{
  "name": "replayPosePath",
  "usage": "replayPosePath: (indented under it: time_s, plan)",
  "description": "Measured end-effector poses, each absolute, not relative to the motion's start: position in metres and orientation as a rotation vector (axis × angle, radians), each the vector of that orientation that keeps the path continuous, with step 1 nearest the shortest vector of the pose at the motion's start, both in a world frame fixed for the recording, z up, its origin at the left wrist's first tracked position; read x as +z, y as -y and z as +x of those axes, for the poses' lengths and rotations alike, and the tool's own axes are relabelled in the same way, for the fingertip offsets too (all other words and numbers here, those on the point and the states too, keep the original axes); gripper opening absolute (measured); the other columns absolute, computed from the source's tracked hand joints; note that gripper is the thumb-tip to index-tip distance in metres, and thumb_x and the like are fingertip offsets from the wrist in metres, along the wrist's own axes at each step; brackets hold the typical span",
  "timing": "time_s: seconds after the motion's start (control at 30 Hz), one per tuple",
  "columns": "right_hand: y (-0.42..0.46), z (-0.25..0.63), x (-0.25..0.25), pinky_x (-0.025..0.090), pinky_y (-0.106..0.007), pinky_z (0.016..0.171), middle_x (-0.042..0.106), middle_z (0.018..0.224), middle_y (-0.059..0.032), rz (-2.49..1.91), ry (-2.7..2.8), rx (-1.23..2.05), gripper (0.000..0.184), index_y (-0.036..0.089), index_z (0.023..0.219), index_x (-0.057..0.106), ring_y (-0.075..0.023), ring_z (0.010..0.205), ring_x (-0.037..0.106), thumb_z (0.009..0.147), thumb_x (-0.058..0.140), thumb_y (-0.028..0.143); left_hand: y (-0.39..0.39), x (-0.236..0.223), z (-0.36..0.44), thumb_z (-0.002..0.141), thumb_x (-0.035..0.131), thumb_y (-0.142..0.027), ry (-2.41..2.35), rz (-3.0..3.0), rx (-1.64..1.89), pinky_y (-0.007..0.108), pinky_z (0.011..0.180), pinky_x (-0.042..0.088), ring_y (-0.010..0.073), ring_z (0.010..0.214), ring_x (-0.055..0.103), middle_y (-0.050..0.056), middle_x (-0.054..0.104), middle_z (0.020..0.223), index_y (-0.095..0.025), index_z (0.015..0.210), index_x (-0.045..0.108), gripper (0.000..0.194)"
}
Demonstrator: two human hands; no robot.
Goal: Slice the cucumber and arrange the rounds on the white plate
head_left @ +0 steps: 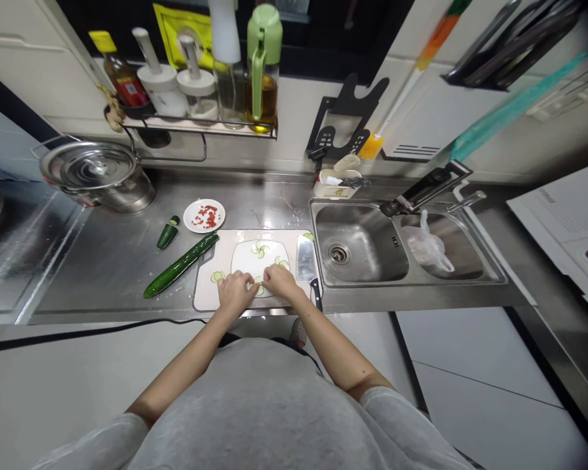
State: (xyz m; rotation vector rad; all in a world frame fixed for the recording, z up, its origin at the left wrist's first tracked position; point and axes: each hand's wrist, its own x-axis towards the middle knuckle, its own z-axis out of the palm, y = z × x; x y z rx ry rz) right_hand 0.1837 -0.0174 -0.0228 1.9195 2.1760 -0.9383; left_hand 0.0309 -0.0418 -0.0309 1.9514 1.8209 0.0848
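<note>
A white square plate (242, 256) with a dark rim lies on the pale cutting board (206, 297). Thin cucumber slices (260, 249) are set on it in small curved, pinwheel-like groups at its top and right. Over the plate's lower edge, my left hand (236, 292) and my right hand (279, 282) come close together, both with closed fingertips at small cucumber slices (259, 288); the fingers partly hide these. More cucumber slices (217, 277) sit on the board beside my left hand. To the right of the plate rests a cleaver (306, 260) with a black handle.
A long cucumber (179, 267), a cut cucumber piece (168, 233) and a plate of red bits (189, 220) lie left. Behind stand a lidded steel pot (127, 189) and a bottle rack (200, 123). A double sink (367, 261) with a plastic bag (428, 245) is right.
</note>
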Motion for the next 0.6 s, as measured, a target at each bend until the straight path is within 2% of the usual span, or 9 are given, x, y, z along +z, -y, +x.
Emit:
replayPosePath:
  time_s: [0.43, 0.6]
  plan:
    - [0.0195, 0.182, -0.0248, 0.035, -0.026, 0.07, 0.06, 0.098, -0.0089, 1.898, -2.204, -0.846, 0.013, 0.018, 0.087, 0.065, -0.0199, 0.094, 0.051, 0.086, 0.058, 0.029, 0.0414, -0.0325, 0.0321, 0.083, 0.056, -0.048, -1.824, 1.946, 0.079, 0.04, 0.085, 0.031, 0.0289, 0.098, 0.057, 0.009, 0.066, 0.097, -0.023, 0.086, 0.069, 0.029]
    - [0.0234, 0.186, -0.0206, 0.036, -0.027, 0.073, 0.059, 0.101, -0.0092, 1.927, -2.21, -0.848, 0.016, 0.017, 0.094, 0.065, -0.0194, 0.095, 0.05, 0.09, 0.053, 0.027, 0.0411, -0.0339, 0.0278, 0.086, 0.052, -0.047, -1.807, 1.946, 0.091, 0.04, 0.085, 0.032, 0.0271, 0.097, 0.057, 0.007, 0.066, 0.096, -0.024, 0.087, 0.07, 0.029]
